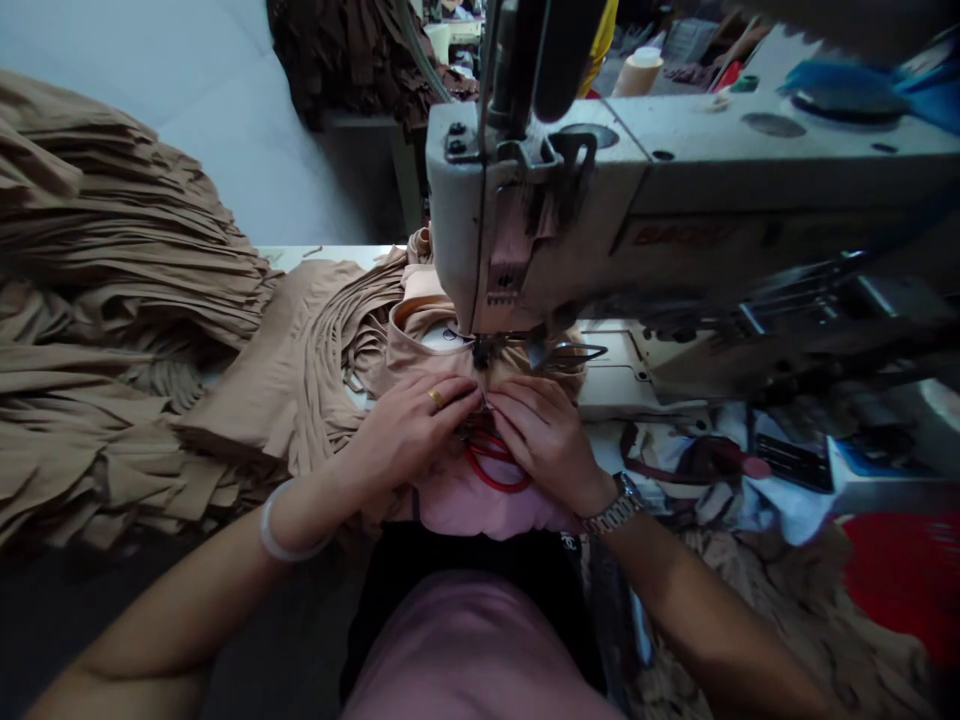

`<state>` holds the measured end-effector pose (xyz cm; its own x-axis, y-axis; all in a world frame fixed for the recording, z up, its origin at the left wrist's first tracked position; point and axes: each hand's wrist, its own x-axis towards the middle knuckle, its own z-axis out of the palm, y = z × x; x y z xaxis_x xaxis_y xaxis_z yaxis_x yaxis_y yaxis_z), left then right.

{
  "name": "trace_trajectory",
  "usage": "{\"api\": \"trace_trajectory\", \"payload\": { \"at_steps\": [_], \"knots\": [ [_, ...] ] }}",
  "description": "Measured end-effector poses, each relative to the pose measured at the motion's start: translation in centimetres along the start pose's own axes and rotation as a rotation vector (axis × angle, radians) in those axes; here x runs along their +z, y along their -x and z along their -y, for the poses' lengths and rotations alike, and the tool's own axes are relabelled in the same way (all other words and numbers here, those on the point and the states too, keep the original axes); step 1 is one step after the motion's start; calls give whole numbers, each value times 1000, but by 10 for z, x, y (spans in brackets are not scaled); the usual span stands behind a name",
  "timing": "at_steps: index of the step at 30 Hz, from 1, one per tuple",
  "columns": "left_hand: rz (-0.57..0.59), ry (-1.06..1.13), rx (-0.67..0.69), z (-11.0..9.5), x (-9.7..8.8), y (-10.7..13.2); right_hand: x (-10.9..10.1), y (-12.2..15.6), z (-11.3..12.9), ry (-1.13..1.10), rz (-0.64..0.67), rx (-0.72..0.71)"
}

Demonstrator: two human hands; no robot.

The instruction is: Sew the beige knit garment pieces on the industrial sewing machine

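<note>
A tan garment [427, 290] lies under the needle area of a sewing machine [540, 230]. My left hand [420, 420], with a gold ring, pinches the cloth edge just before the needle. Close beside it my right hand [547, 430], below a metal watch, has its fingertips closed on the same cloth. The two hands' fingertips nearly meet. Red scissor handles [499, 487] show under the hands, partly covered by the right one. Whether the right hand also holds the scissors I cannot tell. The scissors' blades are hidden.
Large piles of tan cut cloth [127, 220] fill the left side and reach the machine bed. Dark brown cloth [345, 60] hangs behind. A thread cone [637, 72] stands beyond the machine. At right lie cloth scraps and a dark phone-like object [793, 462].
</note>
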<state>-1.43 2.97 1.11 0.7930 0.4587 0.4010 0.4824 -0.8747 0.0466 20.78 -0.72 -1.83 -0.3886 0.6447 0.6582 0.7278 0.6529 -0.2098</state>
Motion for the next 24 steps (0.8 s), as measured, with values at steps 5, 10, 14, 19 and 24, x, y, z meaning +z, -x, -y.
{"api": "trace_trajectory", "payload": {
  "at_steps": [5, 10, 14, 19, 24],
  "knots": [
    [-33, -44, -10, 0, 3, -3, 5, -6, 6, 41, 49, 78],
    [-51, -21, -55, 2, 6, -7, 3, -11, 1, 108, 136, 117],
    [-38, -11, -74, 7, 8, -10, 1, -14, -7, 110, 182, 123],
    [-48, -24, -70, 9, 9, -9, -2, -14, -14, 75, 256, 148],
    [-40, -53, -73, 7, 11, -8, -3, -13, -13, 108, 265, 146]
  ]
}}
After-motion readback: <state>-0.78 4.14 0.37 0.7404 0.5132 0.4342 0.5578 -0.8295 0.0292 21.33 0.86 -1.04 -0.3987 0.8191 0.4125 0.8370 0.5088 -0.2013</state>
